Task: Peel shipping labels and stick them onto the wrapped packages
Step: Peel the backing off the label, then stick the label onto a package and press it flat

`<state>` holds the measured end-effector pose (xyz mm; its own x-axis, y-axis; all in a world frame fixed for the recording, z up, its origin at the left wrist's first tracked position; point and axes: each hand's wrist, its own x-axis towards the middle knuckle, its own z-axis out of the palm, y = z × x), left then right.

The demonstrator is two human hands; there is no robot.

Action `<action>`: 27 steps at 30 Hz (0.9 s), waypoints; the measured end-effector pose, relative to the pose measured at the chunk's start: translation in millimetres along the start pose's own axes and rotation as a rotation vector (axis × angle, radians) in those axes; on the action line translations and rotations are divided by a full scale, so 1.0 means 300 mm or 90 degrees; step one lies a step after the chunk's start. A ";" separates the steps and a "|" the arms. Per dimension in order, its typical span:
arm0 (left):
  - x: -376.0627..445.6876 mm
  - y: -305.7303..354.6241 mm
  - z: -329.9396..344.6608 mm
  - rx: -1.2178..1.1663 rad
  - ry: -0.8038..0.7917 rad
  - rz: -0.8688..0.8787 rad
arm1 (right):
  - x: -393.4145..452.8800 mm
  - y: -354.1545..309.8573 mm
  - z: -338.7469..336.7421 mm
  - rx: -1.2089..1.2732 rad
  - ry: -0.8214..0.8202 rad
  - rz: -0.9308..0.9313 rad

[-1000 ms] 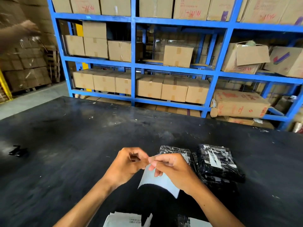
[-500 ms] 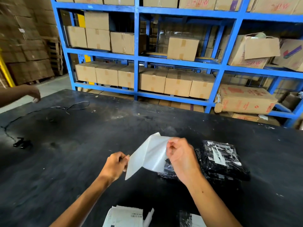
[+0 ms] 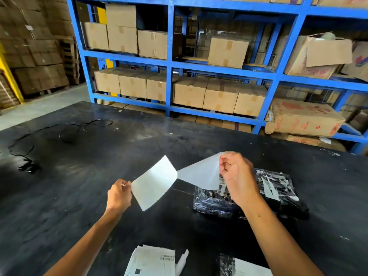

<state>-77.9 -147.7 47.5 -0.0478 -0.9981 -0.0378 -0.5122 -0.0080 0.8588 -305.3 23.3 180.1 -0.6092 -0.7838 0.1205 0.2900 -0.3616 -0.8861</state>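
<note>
Over the counter, mid-air: two pale sheets are held apart, meeting only at one corner point between the hands.
Left hand: the left hand (image 3: 119,196) pinches the edge of the left sheet (image 3: 154,183) between thumb and fingertips; the other fingers are curled.
Right hand: the right hand (image 3: 237,174) pinches the top corner of the right sheet (image 3: 200,173), fingers curled round it.
Label and backing: which sheet is the shipping label and which the backing cannot be told; both show plain pale faces from this view.
Step in hand: judged to be the last of the peel, with sticking not yet begun.
Wrapped packages: two dark wrapped packages lie on the counter (image 3: 79,196) under and right of the right hand, the nearer one (image 3: 211,202) partly hidden by the sheet, the farther one (image 3: 278,186) touching it.
Advice, separation: draw the last corner apart slowly and at a low angle, so the label does not curl back on itself.
Advice, handling: keep fingertips at the margin only, off the adhesive face.
Advice, placement: discard the backing, then lay one label edge on the flattest part of the wrap and smooth across.
Risk: the crinkled wrap may trap creases or air.
Near edge: a stack of printed labels (image 3: 152,261) and another package with a white sheet (image 3: 239,265) lie at the bottom.
</note>
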 end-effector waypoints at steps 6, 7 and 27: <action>0.026 0.011 0.004 -0.077 0.020 -0.042 | 0.000 0.019 -0.040 -0.011 0.044 0.029; 0.033 -0.005 0.000 -0.082 0.024 -0.060 | 0.001 0.013 -0.050 0.020 0.056 0.024; -0.121 0.181 0.034 -0.377 -0.153 0.071 | -0.157 0.349 -0.131 -0.850 -0.529 0.429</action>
<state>-112.8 -111.2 90.3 -0.2984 -0.9544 0.0136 0.0639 -0.0057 0.9979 -275.3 42.2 64.2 -0.0023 -0.7978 -0.6029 -0.7192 0.4202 -0.5533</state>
